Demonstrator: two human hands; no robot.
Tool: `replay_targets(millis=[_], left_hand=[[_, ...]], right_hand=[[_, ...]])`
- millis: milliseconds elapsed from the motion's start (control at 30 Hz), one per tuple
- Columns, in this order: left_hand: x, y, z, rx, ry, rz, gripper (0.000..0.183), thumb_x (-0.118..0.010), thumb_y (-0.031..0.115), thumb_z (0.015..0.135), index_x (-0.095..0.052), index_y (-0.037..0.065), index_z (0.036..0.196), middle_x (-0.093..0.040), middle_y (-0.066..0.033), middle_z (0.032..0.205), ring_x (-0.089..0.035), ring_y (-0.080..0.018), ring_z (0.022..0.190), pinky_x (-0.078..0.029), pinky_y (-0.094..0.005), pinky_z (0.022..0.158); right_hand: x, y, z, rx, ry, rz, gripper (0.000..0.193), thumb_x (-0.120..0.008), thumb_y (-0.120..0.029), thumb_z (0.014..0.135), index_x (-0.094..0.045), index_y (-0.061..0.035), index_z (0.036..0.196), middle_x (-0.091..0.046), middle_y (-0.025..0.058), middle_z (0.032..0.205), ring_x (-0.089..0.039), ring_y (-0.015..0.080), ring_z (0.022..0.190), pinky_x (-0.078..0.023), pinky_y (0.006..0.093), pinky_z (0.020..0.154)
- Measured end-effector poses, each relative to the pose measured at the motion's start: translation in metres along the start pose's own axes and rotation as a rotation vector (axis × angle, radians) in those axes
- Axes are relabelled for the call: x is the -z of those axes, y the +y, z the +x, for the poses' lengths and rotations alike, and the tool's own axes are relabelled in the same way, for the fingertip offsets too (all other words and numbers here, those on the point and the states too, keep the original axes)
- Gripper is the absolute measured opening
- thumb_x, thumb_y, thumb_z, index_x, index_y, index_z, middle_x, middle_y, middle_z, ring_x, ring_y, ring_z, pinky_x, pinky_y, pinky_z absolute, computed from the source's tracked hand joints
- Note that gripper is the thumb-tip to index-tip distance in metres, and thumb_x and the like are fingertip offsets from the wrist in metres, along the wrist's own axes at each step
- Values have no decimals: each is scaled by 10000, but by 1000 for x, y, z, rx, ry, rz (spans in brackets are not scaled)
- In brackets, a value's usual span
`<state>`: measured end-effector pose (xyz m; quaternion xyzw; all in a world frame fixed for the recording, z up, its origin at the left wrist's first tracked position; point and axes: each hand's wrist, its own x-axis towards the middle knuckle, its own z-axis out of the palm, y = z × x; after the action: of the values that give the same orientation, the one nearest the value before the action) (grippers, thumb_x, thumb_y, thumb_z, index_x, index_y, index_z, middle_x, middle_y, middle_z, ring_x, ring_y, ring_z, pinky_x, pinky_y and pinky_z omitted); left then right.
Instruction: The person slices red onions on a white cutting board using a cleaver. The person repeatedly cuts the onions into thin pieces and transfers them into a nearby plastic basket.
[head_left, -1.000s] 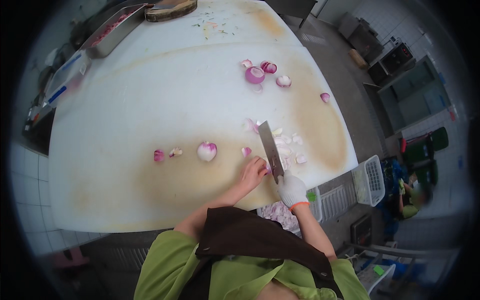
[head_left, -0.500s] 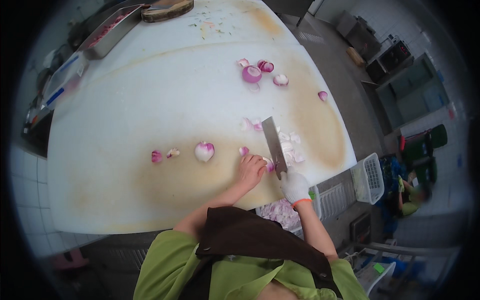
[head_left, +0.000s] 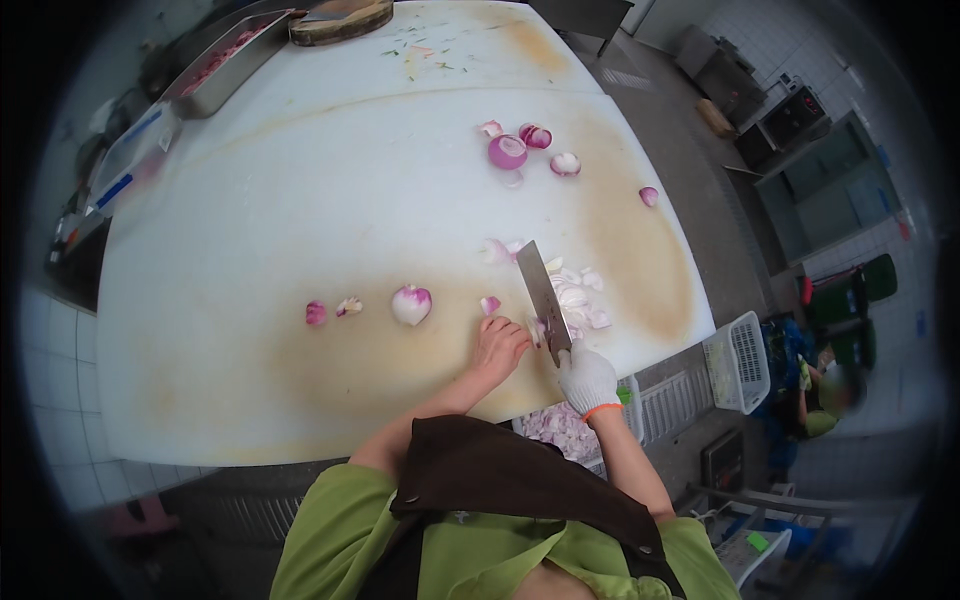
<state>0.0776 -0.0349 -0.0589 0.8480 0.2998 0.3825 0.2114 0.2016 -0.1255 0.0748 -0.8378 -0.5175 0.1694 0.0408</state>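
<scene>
My right hand (head_left: pixel 588 378), in a white glove with an orange cuff, grips the handle of a cleaver (head_left: pixel 543 298). Its broad blade stands over the board, angled toward the far left. Close to the blade's left side is my bare left hand (head_left: pixel 502 345), fingers bent against a small remaining onion piece (head_left: pixel 537 331), mostly hidden between fingertips and blade. Cut onion pieces (head_left: pixel 578 300) lie right of the blade. A scrap of onion (head_left: pixel 490 305) sits just beyond my left fingers. Further left rests a peeled purple-white onion (head_left: pixel 411 305).
Onion trimmings (head_left: pixel 316 313) lie left on the white board (head_left: pixel 250 220); a purple onion (head_left: pixel 507 152) and more pieces lie farther off. Below the near edge stands a basket of chopped onion (head_left: pixel 562 430). A white basket (head_left: pixel 737 362), a metal tray (head_left: pixel 230 65) and another person (head_left: pixel 820 400) are around.
The cleaver has shifted slightly left toward my left hand. The onion piece between them looks narrower, and the cut pieces right of the blade have spread. My left hand has barely moved.
</scene>
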Motion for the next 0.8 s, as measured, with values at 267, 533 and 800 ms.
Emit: replay_targets(millis=[267, 533, 800], left_hand=[[32, -4, 12, 271, 192, 119, 234, -668, 79, 709, -637, 109, 938, -606, -49, 980, -527, -249, 962, -391, -397, 861], [27, -12, -8, 183, 66, -69, 246, -624, -14, 695, -615, 71, 926, -594, -98, 972, -542, -297, 951, -436, -405, 824], [46, -27, -14, 227, 172, -100, 175, -598, -49, 698, -606, 45, 846, -586, -121, 904, -556, -316, 886, -448, -400, 791]], right_hand=[[-30, 21, 9, 62, -8, 3, 326, -471, -297, 893, -581, 10, 870, -624, 275, 785, -611, 443, 753, -469, 525, 728], [0, -8, -5, 50, 33, 66, 329, -466, -297, 897, -546, 22, 899, -615, 286, 768, -598, 456, 735, -452, 535, 715], [-20, -12, 3, 74, -33, 43, 299, -462, -278, 900, -539, 11, 886, -622, 276, 776, -611, 439, 753, -463, 527, 719]])
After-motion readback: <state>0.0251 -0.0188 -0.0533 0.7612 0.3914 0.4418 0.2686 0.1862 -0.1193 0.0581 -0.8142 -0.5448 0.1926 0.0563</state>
